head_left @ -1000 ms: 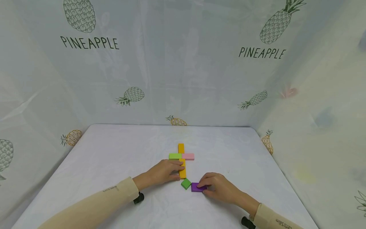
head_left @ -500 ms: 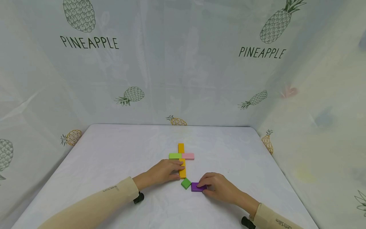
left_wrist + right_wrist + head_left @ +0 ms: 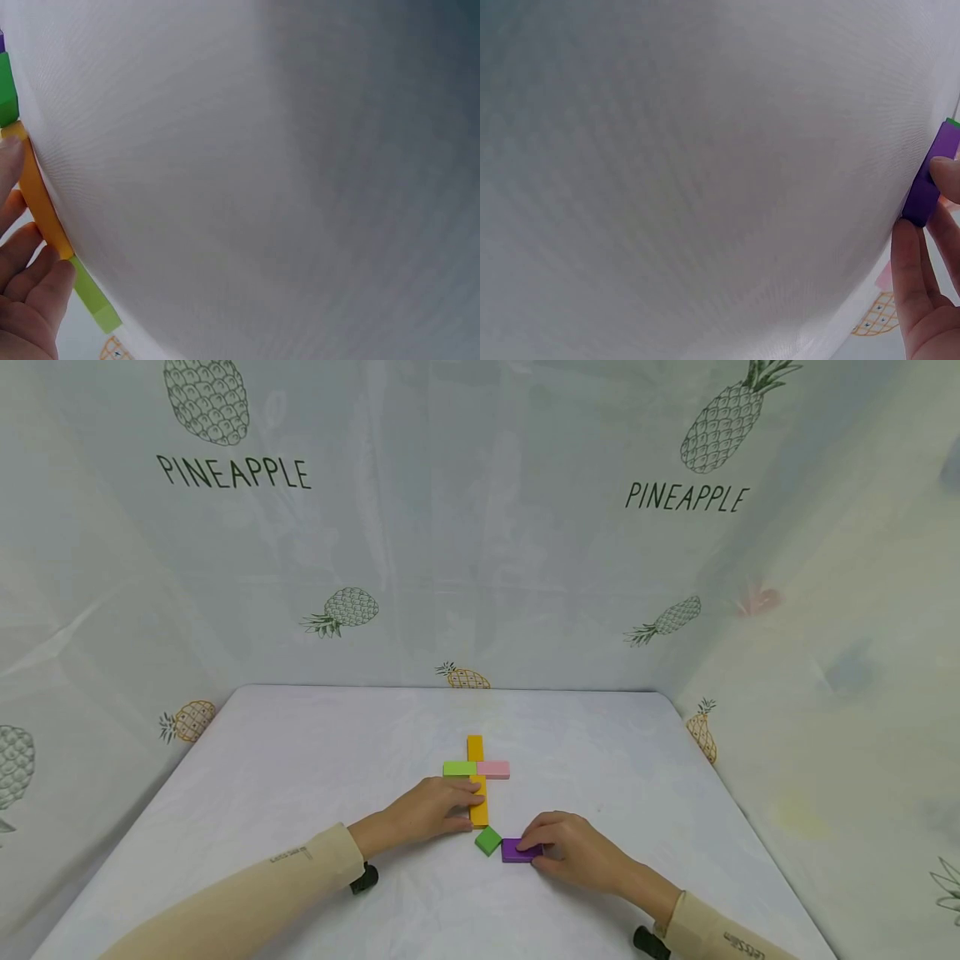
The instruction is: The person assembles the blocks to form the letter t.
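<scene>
My left hand (image 3: 423, 810) holds a long yellow block (image 3: 479, 816) from its left side, fingertips over its top and thumb near its close end. In the left wrist view the thumb and fingers lie along this block (image 3: 46, 217). My right hand (image 3: 576, 852) grips a purple block (image 3: 511, 853) at its right end, thumb on the near side. A green block (image 3: 488, 841), turned like a diamond, sits between the yellow and purple blocks, its corners right at both. Beyond the held yellow block, a lime block (image 3: 459, 768) and a pink block (image 3: 494, 770) lie end to end.
Another yellow block (image 3: 475, 747) points away from the lime and pink pair, forming a cross shape. All lie on a white-covered table (image 3: 337, 727). A pineapple-print curtain (image 3: 480, 527) hangs behind and along both sides. Each wrist carries a black camera (image 3: 364, 879).
</scene>
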